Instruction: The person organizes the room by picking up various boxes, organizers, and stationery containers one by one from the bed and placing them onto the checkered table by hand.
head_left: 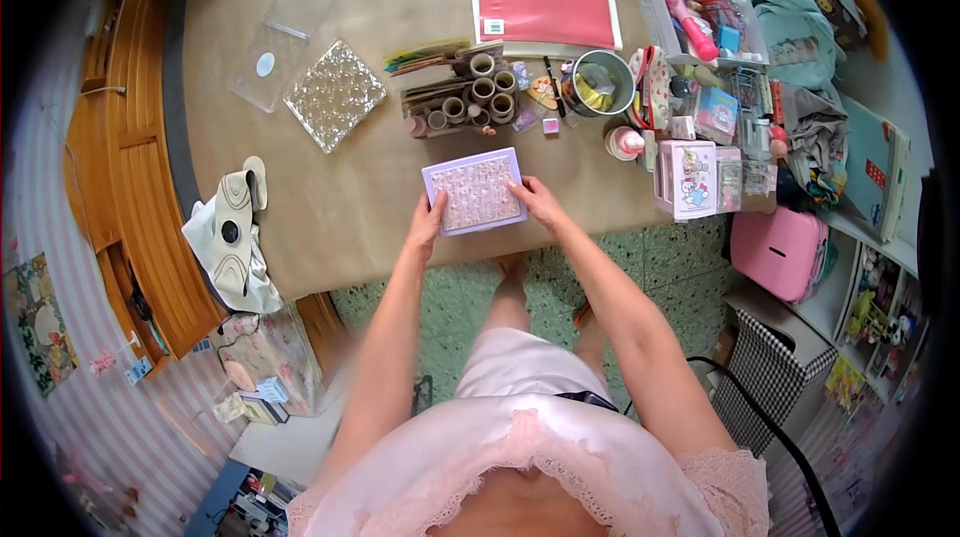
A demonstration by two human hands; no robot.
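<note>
Between my two hands is a lilac-rimmed rectangular box (476,195), held at the front edge of the table; many small pinkish pieces show across its top. My left hand (428,217) grips its left side, and my right hand (538,200) grips its right side. Beyond the box stands a bunch of cardboard tubes (483,92). A clear tray with round compartments (335,97) lies to the left of them, and an opened clear plastic case (290,32) lies behind that tray. The undersides of my fingers are hidden by the box.
On the right stand a metal tin (598,84), a pink bottle (625,144), a pink-and-white cartoon box (688,180) and a filled white bin (700,17). Red folders (545,9) lie at the back. A white cloth item (240,237) hangs over the left corner. A pink case (778,252) sits lower right.
</note>
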